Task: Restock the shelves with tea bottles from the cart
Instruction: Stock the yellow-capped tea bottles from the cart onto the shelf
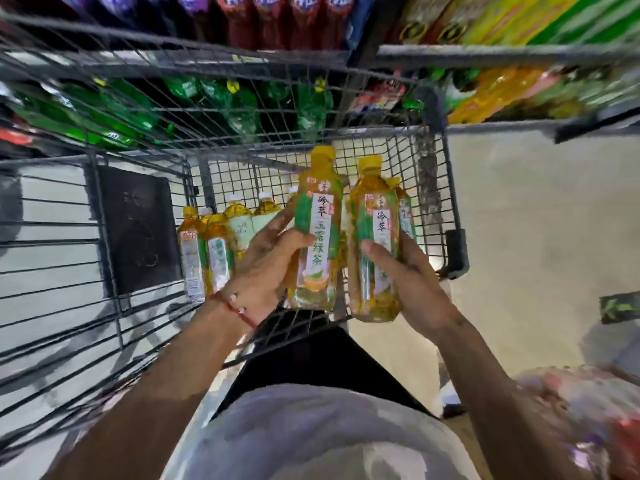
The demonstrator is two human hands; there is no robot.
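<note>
**2 tea bottles lifted above the cart, 1 in each hand**

The shelves (485,54) run across the top of the view, stocked with dark red bottles (277,19) on the upper level and green bottles (242,109) on the level below. The wire cart (242,178) stands right against them, its far wall under the green row. A dark panel (138,230) hangs on the cart's left part.

Down inside the cart, to the left of the hands, stands a cluster of tea bottles (214,244), some yellow-capped and some white-capped, upright and touching each other.

The left tea bottle (317,233) and the right tea bottle (375,244) are both held upright, side by side, above the cart's near right corner, labels facing the camera. A 3rd yellow-capped bottle (403,209) shows just behind the right one; I cannot tell if it is gripped as well.

The left hand (266,268) curls round the left bottle's lower half, thumb across the label. The right hand (412,282) wraps the right bottle from its outer side, thumb on the front.

A red string bracelet (239,308) sits on the left wrist.
</note>
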